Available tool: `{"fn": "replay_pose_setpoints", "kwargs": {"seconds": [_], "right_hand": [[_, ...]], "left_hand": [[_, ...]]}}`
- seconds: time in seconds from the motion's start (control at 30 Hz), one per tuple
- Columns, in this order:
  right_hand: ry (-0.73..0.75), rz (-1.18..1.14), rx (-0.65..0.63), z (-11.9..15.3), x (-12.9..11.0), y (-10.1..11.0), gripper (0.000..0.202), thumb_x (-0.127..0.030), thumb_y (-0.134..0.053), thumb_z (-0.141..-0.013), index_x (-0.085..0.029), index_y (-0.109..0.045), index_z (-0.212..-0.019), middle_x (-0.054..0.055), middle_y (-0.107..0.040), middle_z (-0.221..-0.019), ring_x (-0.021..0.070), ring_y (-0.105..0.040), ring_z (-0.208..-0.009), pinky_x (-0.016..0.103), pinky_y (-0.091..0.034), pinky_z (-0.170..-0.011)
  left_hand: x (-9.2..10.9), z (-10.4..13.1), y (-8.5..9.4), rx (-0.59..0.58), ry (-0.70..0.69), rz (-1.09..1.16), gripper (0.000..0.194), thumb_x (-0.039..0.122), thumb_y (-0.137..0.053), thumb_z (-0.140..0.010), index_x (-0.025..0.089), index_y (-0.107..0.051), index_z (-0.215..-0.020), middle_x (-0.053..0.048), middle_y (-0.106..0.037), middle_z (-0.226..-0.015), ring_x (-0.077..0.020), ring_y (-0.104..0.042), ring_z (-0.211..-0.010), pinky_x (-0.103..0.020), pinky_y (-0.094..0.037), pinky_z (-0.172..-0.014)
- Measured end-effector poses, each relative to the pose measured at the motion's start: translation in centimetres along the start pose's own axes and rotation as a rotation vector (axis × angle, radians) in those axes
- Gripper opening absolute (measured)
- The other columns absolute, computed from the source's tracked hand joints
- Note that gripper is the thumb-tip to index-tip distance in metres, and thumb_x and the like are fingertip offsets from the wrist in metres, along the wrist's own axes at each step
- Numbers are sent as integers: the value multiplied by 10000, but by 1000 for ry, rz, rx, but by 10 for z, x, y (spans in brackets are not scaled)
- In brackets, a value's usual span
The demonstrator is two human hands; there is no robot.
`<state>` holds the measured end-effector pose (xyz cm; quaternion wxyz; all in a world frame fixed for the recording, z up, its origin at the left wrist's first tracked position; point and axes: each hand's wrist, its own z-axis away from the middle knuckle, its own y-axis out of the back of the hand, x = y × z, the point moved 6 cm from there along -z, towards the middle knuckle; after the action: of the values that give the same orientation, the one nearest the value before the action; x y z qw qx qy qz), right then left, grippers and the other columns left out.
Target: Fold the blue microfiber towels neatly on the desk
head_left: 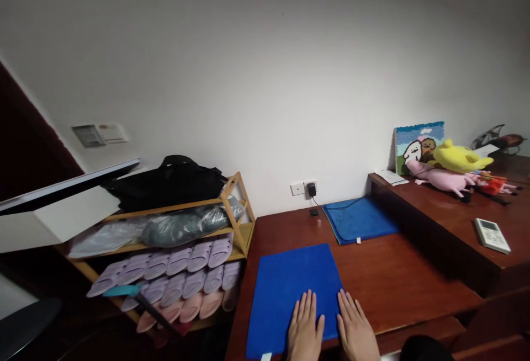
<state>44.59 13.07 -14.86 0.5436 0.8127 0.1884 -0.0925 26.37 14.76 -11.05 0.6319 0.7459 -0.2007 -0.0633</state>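
Note:
A blue cloth [281, 283] lies spread flat on the reddish-brown desk, a small white tag at its near left corner. My left hand [305, 328] rests palm down on the cloth's near right part, fingers stretched forward. Beside it, my right hand [355, 325] lies flat at the cloth's right edge, its fingers partly over the bare wood. Neither hand grasps anything. Farther back on the desk is another blue cloth [359, 220], folded, with a white tag and a dark cord across it.
To the left stands a wooden rack [238, 223] with several slippers [178, 259] and a black bag [174, 181] on top. A black plug [312, 189] sits in the wall socket. On the raised right section are plush toys [445, 176] and a white remote [492, 235].

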Motion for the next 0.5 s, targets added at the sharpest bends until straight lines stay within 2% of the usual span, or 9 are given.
{"fn": "replay_pose_setpoints", "kwargs": {"seconds": [0.17,0.23,0.33,0.5], "right_hand": [[-10,1,-15,2,0,-2,594,-487,-307,-1072,-218,-478,-1573,38,-435,-1634,265,-424,-1512,458,-366,-1253],[-8,3,-13,3,1,-3,602,-490,-302,-1070,-208,-485,-1570,47,-444,-1631,269,-433,-1507,460,-367,-1252],[-7,11,-14,5,3,-4,614,-492,-300,-1064,-190,-502,-1559,64,-459,-1623,280,-440,-1502,468,-371,-1249],[-29,18,-141,-1,4,0,636,-489,-257,-1061,-177,-484,-1567,67,-444,-1629,288,-414,-1517,507,-366,-1249]], "left_hand": [[-95,54,4,83,247,-107,606,476,-323,-1066,265,-300,-1634,-12,-354,-1677,-298,-370,-1544,-525,-364,-1265],[-122,73,9,117,326,-130,632,500,-313,-1058,252,-306,-1639,-19,-359,-1679,-293,-364,-1547,-517,-359,-1264],[-138,87,12,138,372,-141,662,522,-280,-1053,214,-329,-1638,-36,-359,-1685,-282,-351,-1554,-492,-345,-1268],[-132,87,13,202,377,-157,668,517,-256,-1051,198,-366,-1628,-55,-401,-1672,-275,-364,-1551,-487,-328,-1275]]}}
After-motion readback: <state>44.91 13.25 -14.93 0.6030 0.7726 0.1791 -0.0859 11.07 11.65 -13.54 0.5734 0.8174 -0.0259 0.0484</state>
